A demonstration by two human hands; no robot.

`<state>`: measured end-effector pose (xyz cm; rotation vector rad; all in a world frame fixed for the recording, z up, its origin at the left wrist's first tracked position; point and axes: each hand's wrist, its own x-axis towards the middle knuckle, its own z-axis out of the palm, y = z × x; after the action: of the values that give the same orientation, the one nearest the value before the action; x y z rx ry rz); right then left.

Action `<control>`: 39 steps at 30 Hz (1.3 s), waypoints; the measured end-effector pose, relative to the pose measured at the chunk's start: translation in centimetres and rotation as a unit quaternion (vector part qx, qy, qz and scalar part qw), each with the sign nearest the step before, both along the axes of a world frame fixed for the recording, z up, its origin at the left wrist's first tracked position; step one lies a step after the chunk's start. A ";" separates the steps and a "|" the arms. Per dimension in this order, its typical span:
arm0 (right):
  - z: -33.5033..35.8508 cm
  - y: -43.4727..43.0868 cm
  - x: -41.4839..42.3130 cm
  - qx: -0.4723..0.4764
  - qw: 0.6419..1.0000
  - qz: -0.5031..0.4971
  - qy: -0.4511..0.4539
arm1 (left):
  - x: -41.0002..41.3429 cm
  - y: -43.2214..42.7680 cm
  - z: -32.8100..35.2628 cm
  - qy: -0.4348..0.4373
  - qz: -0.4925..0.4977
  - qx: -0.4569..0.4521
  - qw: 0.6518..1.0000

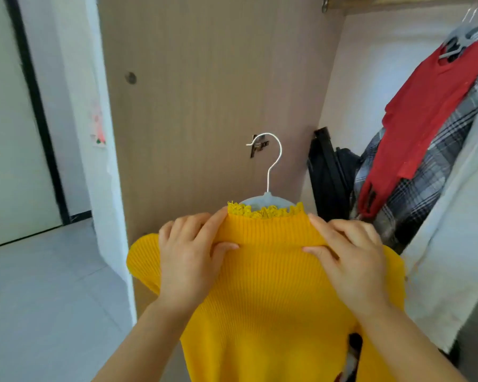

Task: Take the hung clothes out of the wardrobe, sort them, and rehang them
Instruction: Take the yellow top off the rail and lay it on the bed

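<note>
The left hand (188, 255) and the right hand (348, 257) each pinch one side of the folded collar of a bright yellow rib-knit top (268, 293), thumbs pressed under the fold and fingers curled over it; the knit runs in fine vertical ribs and a scalloped yellow lace trim (262, 212) edges the neck; the top sits on a pale blue plastic hanger with a curved white metal hook (273, 161), whose hook hangs on nothing, held up in front of the beige wood-grain wardrobe panel (204, 92); to the right, inside the wardrobe, a red knit garment (431, 106), a grey plaid shirt (425, 194) and a white garment (453, 244) hang together; a black bag (331, 177) stands behind them; pale floor tiles (39, 285) lie on the left.
</note>
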<state>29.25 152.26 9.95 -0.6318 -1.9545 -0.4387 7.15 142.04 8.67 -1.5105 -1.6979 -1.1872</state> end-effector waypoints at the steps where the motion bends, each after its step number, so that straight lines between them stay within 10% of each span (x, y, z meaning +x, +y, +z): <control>1: -0.3 -1.2 -0.9 0.001 1.000 0.014 -0.003 | -0.6 -1.9 -0.3 -0.003 0.014 -0.004 1.000; 12: -1.0 -16.2 -19.2 0.012 0.976 0.216 0.004 | -13.1 -24.4 -0.9 0.003 0.218 0.005 0.976; 23: -3.4 -40.4 -43.9 -0.002 0.879 0.476 -0.003 | -26.5 -54.4 -2.9 0.038 0.487 -0.011 0.873; 39: -8.6 -78.0 -61.7 -0.024 0.549 0.834 -0.047 | -22.0 -85.5 -7.4 0.029 0.832 -0.054 0.551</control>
<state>-32.44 74.22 1.32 1.3450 -1.7577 0.8239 -14.84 56.57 1.29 0.4530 -2.0089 0.1036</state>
